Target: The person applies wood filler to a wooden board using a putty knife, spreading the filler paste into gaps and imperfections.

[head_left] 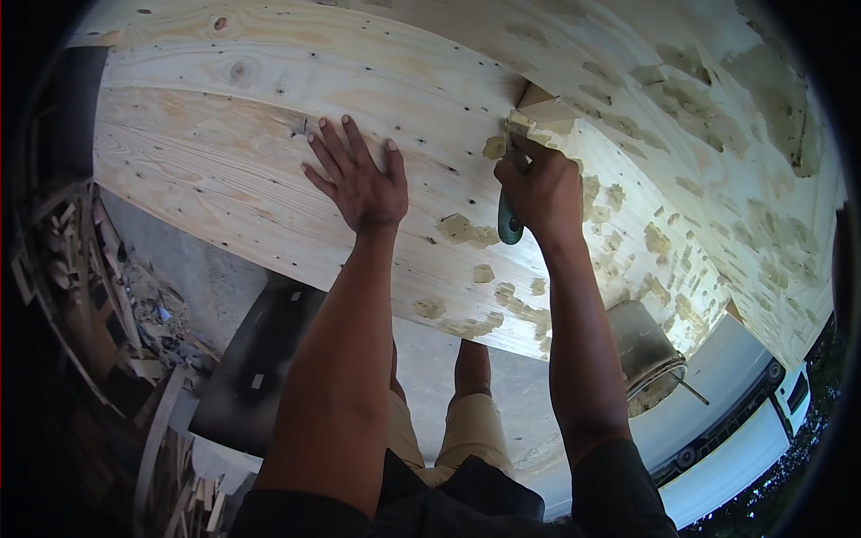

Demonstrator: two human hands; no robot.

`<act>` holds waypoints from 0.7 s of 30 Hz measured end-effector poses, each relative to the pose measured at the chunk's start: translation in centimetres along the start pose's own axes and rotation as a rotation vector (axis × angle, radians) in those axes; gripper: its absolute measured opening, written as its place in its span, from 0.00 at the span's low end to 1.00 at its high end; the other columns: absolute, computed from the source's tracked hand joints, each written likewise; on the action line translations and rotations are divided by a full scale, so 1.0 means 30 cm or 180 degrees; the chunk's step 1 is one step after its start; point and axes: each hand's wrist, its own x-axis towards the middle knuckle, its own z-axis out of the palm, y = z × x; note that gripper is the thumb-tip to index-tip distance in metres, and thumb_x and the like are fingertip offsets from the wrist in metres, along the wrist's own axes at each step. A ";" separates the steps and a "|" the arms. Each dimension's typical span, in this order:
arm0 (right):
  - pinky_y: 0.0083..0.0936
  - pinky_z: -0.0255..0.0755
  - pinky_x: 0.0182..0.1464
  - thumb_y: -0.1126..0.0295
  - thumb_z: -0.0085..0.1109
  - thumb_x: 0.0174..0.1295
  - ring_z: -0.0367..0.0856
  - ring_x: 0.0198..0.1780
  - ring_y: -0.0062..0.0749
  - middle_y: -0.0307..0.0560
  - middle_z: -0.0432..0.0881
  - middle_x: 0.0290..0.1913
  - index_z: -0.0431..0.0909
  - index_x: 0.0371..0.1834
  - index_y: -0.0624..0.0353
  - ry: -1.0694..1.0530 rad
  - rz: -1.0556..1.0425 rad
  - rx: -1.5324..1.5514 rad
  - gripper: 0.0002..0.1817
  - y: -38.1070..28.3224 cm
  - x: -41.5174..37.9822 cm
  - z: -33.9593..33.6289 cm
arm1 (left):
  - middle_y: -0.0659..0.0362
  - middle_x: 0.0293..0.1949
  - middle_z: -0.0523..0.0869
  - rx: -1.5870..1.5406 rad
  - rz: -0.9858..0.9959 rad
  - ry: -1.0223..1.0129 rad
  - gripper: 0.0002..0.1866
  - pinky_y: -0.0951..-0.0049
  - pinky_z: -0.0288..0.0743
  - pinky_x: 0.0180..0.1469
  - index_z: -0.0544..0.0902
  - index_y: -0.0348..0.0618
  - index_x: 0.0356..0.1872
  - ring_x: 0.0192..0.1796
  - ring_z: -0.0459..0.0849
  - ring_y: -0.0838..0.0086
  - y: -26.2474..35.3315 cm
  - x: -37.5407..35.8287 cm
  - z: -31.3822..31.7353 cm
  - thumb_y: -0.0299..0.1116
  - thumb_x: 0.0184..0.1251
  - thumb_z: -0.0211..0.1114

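My left hand (372, 190) lies flat on a pale wooden board surface (430, 99), fingers spread, with nothing in it. In my right hand (549, 193) is a putty knife (510, 217) with a green handle, its blade end pointing away from me. The blade is at the board near the corner of a wooden block (545, 106), beside a lump of beige filler (494, 147). Dried-looking filler patches (466, 230) dot the wood under and to the right of my right hand. My fingers partly hide the blade.
A bucket (639, 334) with a thin rod across its rim stands low at the right. Another filler-spotted wood panel (682, 90) rises at the upper right. Scrap wood (81, 251) is piled at the far left, near a black panel (260, 363). A white vehicle (735, 457) shows lower right.
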 end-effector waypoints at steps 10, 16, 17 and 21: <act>0.47 0.80 0.42 0.60 0.60 0.59 0.86 0.34 0.58 0.62 0.86 0.31 0.85 0.52 0.56 -0.0117 -0.0180 -0.0528 0.20 -0.001 0.012 0.027 | 0.48 0.82 0.46 -0.0012 0.0014 0.0000 0.39 0.38 0.28 0.78 0.53 0.46 0.81 0.84 0.38 0.50 -0.002 0.000 0.002 0.58 0.77 0.44; 0.44 0.80 0.42 0.59 0.60 0.61 0.87 0.34 0.57 0.62 0.86 0.29 0.85 0.55 0.56 0.0588 0.0014 -0.0199 0.21 0.044 0.012 0.047 | 0.48 0.82 0.46 0.0036 0.0008 -0.0014 0.39 0.38 0.28 0.78 0.53 0.46 0.81 0.84 0.38 0.49 -0.004 0.001 0.005 0.58 0.77 0.44; 0.44 0.80 0.41 0.59 0.60 0.61 0.87 0.34 0.57 0.61 0.85 0.29 0.84 0.56 0.56 0.0660 0.0033 -0.0122 0.22 0.056 0.011 0.066 | 0.48 0.82 0.46 0.0047 0.0006 -0.0018 0.39 0.38 0.28 0.78 0.53 0.46 0.81 0.84 0.38 0.49 -0.007 0.001 0.004 0.58 0.77 0.44; 0.44 0.80 0.42 0.58 0.61 0.61 0.87 0.34 0.57 0.62 0.85 0.29 0.84 0.58 0.57 0.0692 0.0079 -0.0154 0.23 0.066 0.020 0.111 | 0.47 0.82 0.46 0.0032 0.0030 0.0025 0.39 0.38 0.28 0.78 0.54 0.46 0.81 0.84 0.39 0.50 -0.004 0.004 0.007 0.57 0.77 0.44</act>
